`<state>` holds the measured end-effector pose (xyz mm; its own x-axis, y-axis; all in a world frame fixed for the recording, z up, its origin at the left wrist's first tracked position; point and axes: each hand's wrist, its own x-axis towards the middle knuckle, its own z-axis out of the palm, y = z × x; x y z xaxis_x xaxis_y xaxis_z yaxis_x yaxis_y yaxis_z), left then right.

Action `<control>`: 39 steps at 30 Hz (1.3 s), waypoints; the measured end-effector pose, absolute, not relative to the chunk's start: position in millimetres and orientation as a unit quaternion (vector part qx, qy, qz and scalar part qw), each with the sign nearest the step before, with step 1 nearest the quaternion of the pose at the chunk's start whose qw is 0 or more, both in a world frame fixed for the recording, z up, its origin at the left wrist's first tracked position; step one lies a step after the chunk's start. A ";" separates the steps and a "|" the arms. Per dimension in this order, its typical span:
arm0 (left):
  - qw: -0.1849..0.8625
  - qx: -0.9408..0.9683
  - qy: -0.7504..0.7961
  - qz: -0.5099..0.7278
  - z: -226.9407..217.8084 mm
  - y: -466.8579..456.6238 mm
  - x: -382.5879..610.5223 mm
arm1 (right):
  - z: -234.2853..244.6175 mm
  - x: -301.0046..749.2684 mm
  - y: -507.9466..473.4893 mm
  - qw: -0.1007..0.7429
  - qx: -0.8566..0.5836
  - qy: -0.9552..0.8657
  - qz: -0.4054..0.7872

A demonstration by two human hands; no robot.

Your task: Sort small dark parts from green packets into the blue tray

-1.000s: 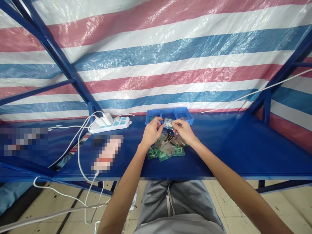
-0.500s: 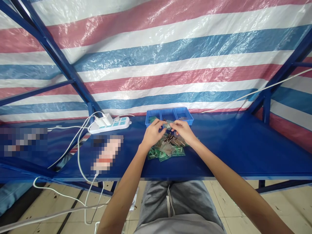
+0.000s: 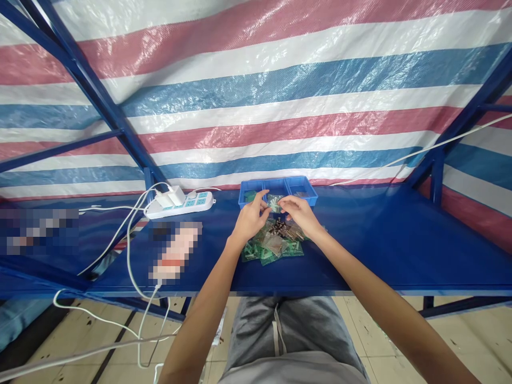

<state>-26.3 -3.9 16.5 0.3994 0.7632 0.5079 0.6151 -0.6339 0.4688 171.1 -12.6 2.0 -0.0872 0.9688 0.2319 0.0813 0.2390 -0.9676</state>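
My right hand [image 3: 299, 212] pinches the right edge of a small clear plastic bag [image 3: 274, 202], which has pale bits inside too small to name. To the bag's left, my left hand [image 3: 250, 217] is open, its thumb and forefinger spread apart. Both hands are just in front of a blue three-compartment tray [image 3: 316, 199]. Below them on the table lies a pile of small plastic bags [image 3: 276, 245], some clear and some green. Loose dark and metallic small parts [image 3: 279, 226] rest on top of this pile.
The blue table [image 3: 384, 240] runs along a striped plastic sheet [image 3: 280, 128]. At left are a white power strip [image 3: 180, 207] with chargers, trailing white cables [image 3: 128, 245] and a blurred-out pinkish object [image 3: 178, 253]. Blue metal posts [image 3: 438, 173] frame both sides.
My left thumb and forefinger have come off the small bag and spread apart. The bag now hangs flatter and more visible from my right hand.
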 end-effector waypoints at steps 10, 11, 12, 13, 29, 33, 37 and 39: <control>0.073 0.850 0.393 0.344 14.7 -2.7 -27.0 | 1.9 173.2 -11.8 0.542 -0.414 -0.579 0.446; 0.071 0.847 0.392 0.351 14.5 -2.3 -26.8 | 1.8 173.0 -11.9 0.538 -0.416 -0.583 0.444; 0.070 0.844 0.392 0.359 14.6 -2.1 -26.7 | 1.8 172.6 -12.0 0.532 -0.422 -0.588 0.440; 0.068 0.842 0.390 0.366 14.7 -2.0 -26.6 | 1.9 172.1 -12.4 0.524 -0.431 -0.595 0.432; 0.125 0.859 0.335 0.366 8.1 -0.5 -23.0 | -1.4 163.2 -14.5 0.468 -0.452 -0.731 0.205; 0.121 0.862 0.339 0.358 9.5 -2.1 -21.9 | -0.1 162.7 -16.3 0.479 -0.447 -0.714 0.245; 0.105 0.852 0.361 0.363 12.5 -3.7 -22.5 | 2.3 162.8 -19.1 0.480 -0.449 -0.705 0.268; 0.103 0.847 0.366 0.371 13.7 -4.0 -23.1 | 2.9 162.8 -20.2 0.481 -0.443 -0.705 0.274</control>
